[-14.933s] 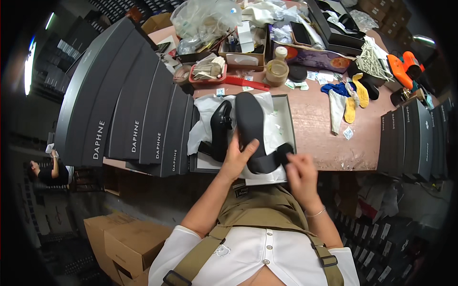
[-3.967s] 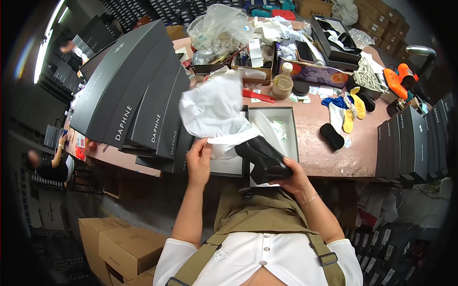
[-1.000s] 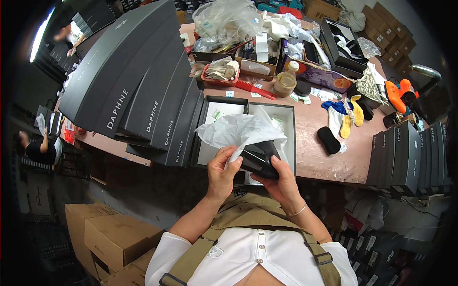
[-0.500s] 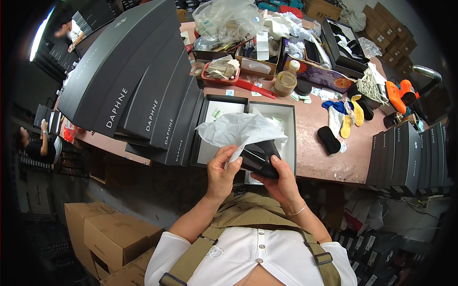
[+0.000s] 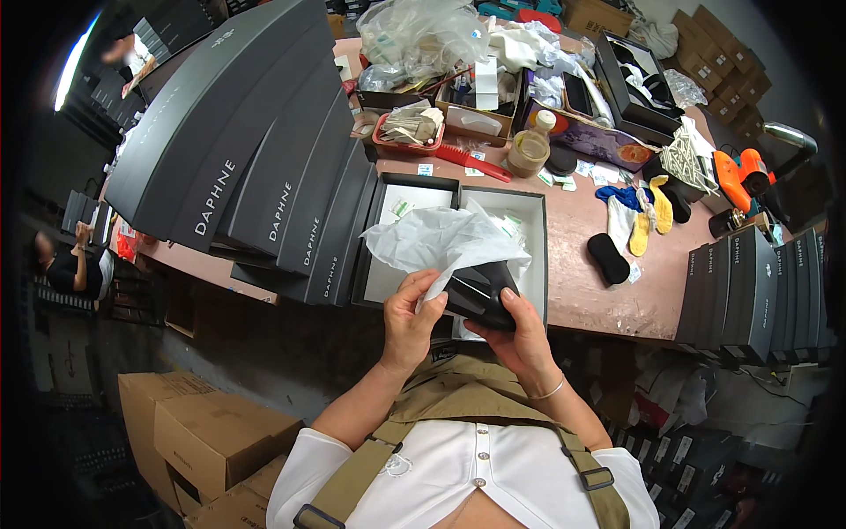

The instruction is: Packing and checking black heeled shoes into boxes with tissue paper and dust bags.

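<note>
A shiny black shoe [image 5: 476,295] is held over the table's near edge, partly covered by crumpled white tissue paper [image 5: 414,240]. My right hand [image 5: 522,342] grips the shoe, its thumb on top and its fingers underneath. On the other side, my left hand [image 5: 407,328] pinches the paper's edge between thumb and fingers, close against the shoe. Behind them lies an open black shoe box [image 5: 527,204] with a pale inside, and next to it a matching black-rimmed tray or lid [image 5: 379,280]. Small white-and-green packets lie in both. The paper hides part of the shoe.
Tall stacks of black shoe boxes [image 5: 291,189] rise at left; more boxes [image 5: 749,282] stand at right. Farther back are a red comb [image 5: 474,164], a bottle [image 5: 527,154] and an orange tool [image 5: 730,181]. Cartons [image 5: 220,432] sit lower left. A seated person [image 5: 75,269] is far left.
</note>
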The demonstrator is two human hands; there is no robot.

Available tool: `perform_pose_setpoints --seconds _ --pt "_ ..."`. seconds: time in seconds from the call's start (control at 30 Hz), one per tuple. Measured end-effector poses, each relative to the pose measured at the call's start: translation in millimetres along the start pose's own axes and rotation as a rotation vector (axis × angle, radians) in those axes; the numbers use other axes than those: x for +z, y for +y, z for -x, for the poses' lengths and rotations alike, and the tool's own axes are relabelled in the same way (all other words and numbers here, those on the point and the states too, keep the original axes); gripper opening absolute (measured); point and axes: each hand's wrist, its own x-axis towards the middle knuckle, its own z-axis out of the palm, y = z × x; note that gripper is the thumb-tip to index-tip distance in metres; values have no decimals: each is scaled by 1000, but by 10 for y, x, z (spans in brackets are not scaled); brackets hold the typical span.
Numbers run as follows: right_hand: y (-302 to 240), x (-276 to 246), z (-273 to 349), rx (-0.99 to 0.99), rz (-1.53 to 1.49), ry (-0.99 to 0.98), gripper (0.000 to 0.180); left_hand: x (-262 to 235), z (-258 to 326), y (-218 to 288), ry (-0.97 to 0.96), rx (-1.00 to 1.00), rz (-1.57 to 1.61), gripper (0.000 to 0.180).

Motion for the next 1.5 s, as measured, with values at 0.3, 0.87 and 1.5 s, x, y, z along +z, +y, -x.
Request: perform_pose_setpoints --seconds 0.3,0.87,1.5 --pt "-2 -17 8 10 19 3 43 44 -11 13 31 -24 20 22" --pt "-25 -16 8 19 43 -16 45 31 -10 -7 17 11 -19 24" --pt "-71 -27 -12 65 -14 -60 49 -77 -242 57 36 -19 -37 25"
